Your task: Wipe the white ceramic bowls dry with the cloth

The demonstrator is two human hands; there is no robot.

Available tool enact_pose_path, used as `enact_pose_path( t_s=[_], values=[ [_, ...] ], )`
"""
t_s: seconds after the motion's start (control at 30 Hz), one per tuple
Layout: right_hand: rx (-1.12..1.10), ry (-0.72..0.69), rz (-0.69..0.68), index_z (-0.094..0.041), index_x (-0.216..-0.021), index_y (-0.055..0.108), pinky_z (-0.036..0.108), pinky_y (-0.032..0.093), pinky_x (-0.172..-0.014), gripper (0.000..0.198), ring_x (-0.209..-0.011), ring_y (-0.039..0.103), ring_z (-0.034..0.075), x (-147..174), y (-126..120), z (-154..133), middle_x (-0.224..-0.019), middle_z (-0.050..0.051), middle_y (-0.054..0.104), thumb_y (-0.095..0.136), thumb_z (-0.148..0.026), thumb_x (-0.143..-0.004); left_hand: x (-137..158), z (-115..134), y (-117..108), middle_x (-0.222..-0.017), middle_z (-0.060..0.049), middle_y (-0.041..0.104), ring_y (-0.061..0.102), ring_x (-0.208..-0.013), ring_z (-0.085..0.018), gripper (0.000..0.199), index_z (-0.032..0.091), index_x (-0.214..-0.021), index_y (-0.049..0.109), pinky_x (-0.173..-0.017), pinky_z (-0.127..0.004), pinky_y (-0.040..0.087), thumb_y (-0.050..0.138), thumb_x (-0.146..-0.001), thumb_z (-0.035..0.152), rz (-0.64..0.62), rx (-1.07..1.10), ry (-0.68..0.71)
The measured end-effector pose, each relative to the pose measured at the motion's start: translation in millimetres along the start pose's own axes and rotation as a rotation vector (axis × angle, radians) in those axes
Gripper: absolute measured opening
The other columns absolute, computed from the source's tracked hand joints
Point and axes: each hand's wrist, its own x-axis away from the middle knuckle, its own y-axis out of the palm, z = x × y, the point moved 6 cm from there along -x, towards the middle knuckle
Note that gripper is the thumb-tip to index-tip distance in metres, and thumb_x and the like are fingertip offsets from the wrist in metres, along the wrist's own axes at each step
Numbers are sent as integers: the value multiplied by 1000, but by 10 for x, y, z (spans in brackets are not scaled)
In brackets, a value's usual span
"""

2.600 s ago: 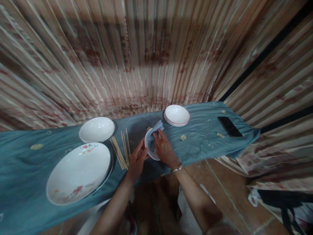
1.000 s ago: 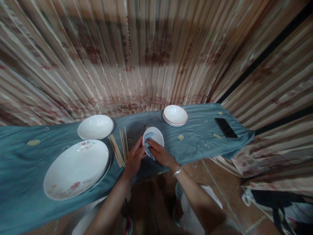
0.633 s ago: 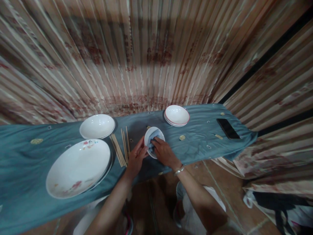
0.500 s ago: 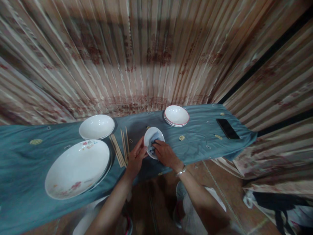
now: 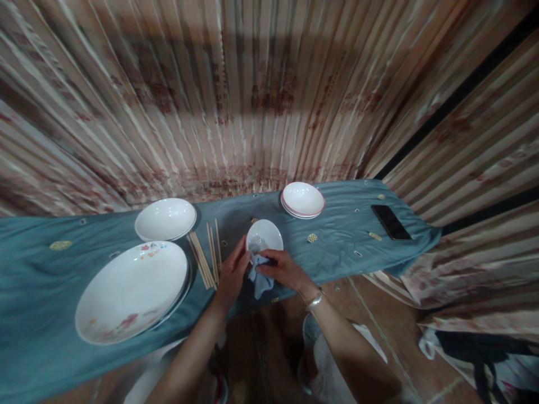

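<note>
A small white bowl (image 5: 266,233) is tilted toward me above the near part of the table. My left hand (image 5: 233,275) grips it by its left side, thumb at the rim. My right hand (image 5: 283,269) pinches a light blue cloth (image 5: 261,283) at the bowl's near rim, and the cloth hangs down in front of the bowl. Left of my left hand lie several wooden chopsticks (image 5: 201,260) in loose groups. Beyond the bowl, to the right, sits a stack of white bowls with a red rim (image 5: 303,197).
Large flower-patterned plates (image 5: 135,292) are stacked at the left, with white bowls (image 5: 165,219) behind them. A black phone (image 5: 390,222) lies near the right end of the table with its teal cloth (image 5: 337,247). Pleated curtains (image 5: 269,112) hang along the back.
The blue cloth has come from inside the bowl to its near rim, drawn toward me by my right hand. My left hand still holds the bowl in about the same place.
</note>
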Motion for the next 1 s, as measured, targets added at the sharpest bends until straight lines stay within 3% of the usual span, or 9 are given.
enact_pose_path(
  t_s=[0.1, 0.23, 0.33, 0.5, 0.67, 0.87, 1.0],
  values=[
    [-76, -7, 83, -16, -89, 70, 23, 45, -68, 27, -71, 57, 12, -64, 39, -21, -77, -2, 65, 73, -38, -74, 7, 11, -16, -140, -8, 56, 46, -135, -27, 57, 20, -131, 60, -114, -41, 34, 59, -83, 51, -2, -36, 20],
    [-181, -10, 200, -17, -86, 69, 22, 44, -60, 27, -62, 53, 11, -180, 43, -50, -70, -3, 61, 73, -39, -71, 31, -73, 4, -144, -11, 53, 51, -130, -31, 67, 18, -137, 54, -98, -44, 51, 52, -85, 61, -38, 72, -94],
    [-198, -24, 311, -18, -82, 68, 23, 46, -61, 26, -64, 54, 12, -276, -11, -69, -71, -2, 63, 72, -41, -71, 38, -102, 29, -144, -12, 52, 54, -126, -31, 68, 17, -136, 54, -94, -43, 54, 54, -83, 61, -59, 138, -80],
    [-89, -24, 402, -18, -67, 63, 21, 40, -53, 30, -57, 47, 10, -370, -81, -86, -60, -4, 55, 69, -48, -70, -12, -179, 23, -137, -10, 59, 54, -127, -29, 63, 20, -131, 58, -107, -44, 42, 72, -75, 44, -74, 78, 32],
    [-95, 5, 399, -17, -71, 65, 20, 39, -51, 31, -55, 47, 10, -357, -99, -91, -61, -4, 57, 69, -47, -70, -29, -189, 22, -126, -10, 67, 57, -123, -30, 59, 18, -126, 62, -109, -46, 40, 75, -72, 36, -78, -30, 88],
    [-89, 7, 581, -16, -63, 65, 21, 39, -52, 38, -54, 47, 9, -395, -402, -37, -57, -4, 55, 69, -53, -68, 59, -66, 98, -146, -10, 50, 45, -135, -29, 66, 20, -134, 55, -102, -41, 48, 73, -72, 34, -132, 7, 65],
    [-99, 85, 662, -16, -58, 61, 22, 39, -48, 46, -50, 44, 9, -404, -612, 127, -52, -5, 50, 68, -61, -63, 78, -79, 118, -147, -11, 48, 44, -135, -30, 67, 20, -136, 53, -96, -40, 53, 72, -73, 35, -160, 39, 42]
  ],
)
